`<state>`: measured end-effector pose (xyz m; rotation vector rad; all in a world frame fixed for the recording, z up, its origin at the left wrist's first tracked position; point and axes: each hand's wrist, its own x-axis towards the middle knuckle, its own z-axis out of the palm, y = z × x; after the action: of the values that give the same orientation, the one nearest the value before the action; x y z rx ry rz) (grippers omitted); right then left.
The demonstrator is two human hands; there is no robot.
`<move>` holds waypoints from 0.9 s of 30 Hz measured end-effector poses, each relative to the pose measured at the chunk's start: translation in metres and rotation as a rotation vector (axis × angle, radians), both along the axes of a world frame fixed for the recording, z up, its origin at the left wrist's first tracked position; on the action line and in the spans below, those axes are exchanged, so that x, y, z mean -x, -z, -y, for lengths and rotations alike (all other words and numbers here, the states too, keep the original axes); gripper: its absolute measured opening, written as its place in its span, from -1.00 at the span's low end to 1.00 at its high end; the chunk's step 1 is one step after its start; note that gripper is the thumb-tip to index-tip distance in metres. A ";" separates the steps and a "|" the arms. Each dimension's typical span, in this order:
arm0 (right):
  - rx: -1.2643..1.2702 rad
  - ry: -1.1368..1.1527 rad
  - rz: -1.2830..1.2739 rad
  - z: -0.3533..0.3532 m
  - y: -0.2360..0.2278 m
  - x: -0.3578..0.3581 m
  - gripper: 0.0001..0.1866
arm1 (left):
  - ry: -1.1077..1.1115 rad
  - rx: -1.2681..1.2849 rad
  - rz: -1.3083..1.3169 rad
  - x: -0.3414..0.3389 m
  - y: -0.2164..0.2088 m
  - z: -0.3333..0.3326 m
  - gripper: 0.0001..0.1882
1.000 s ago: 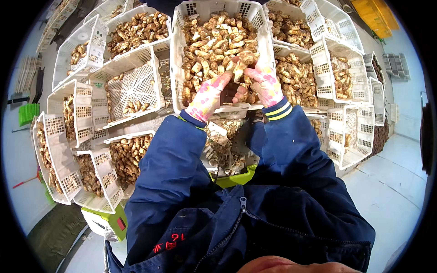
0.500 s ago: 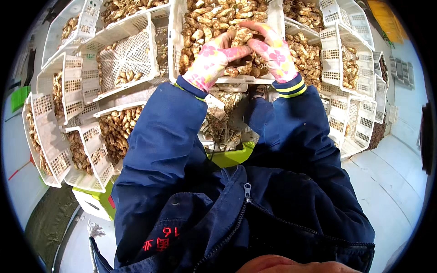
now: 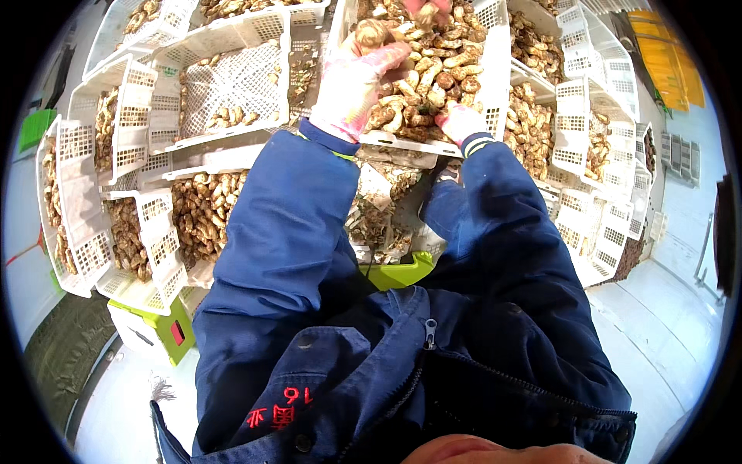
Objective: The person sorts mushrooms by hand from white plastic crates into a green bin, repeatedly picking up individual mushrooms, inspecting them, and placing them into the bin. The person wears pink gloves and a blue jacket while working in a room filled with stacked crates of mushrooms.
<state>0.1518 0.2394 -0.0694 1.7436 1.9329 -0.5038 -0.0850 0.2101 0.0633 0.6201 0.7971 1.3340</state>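
My navy-blue fabric jacket (image 3: 348,371), closed by a metal zip, lies at 6 o'clock, taking the middle of the central crate as the dial centre and 12 o'clock as directly away from my body. Its two sleeves enter from between 7 and 8 o'clock and from 5 o'clock.

The central crate is a white, rectangular, perforated plastic crate (image 3: 496,66). It contains a heap of brown-and-cream, thick-stemmed mushrooms (image 3: 433,73).

At 9 o'clock stands a second white perforated plastic crate (image 3: 232,83); its lattice base is mostly exposed, with a few mushrooms along the edges. At 8 o'clock, a darker brown mushroom pile (image 3: 205,213) fills another crate. A lime-green and white box (image 3: 158,329) sits between 7 and 8 o'clock.

My left hand (image 3: 349,89), in a white glove with a pink and yellow pattern, is over the crate's wall at 9 o'clock. Its grip is closed around one round-capped brown mushroom (image 3: 371,32), located at 10 o'clock with the cap exposed.

My right hand (image 3: 461,124), gloved to match, is at 5 o'clock, fingertips against the heap just inside the near rim. I cannot tell how far this grip is open or whether it has hold of a piece.

Another person's pink-gloved hand (image 3: 427,11) reaches into the heap at 12 o'clock.
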 end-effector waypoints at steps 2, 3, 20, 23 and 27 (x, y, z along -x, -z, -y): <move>-0.130 0.058 -0.043 -0.008 -0.016 -0.020 -0.48 | 0.029 0.051 -0.212 -0.002 -0.009 -0.002 -0.88; -0.248 0.070 -0.065 -0.012 -0.027 -0.028 -0.50 | 0.043 0.072 -0.239 -0.001 -0.009 -0.004 -0.85; -0.138 0.211 -1.549 0.017 -0.140 -0.002 -0.50 | 0.443 0.204 -0.135 -0.046 0.021 0.001 -0.69; -0.389 -0.044 -1.333 0.014 -0.134 -0.008 -0.53 | 0.361 0.154 -0.153 -0.047 0.027 0.000 -0.69; -0.210 0.112 -1.409 0.017 -0.139 -0.010 -0.57 | 0.361 0.120 -0.065 -0.050 0.017 0.003 -0.69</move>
<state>0.1622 0.2226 0.0694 1.7308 2.7688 -2.0299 -0.0350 0.2073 0.0459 0.6785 0.7701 0.9341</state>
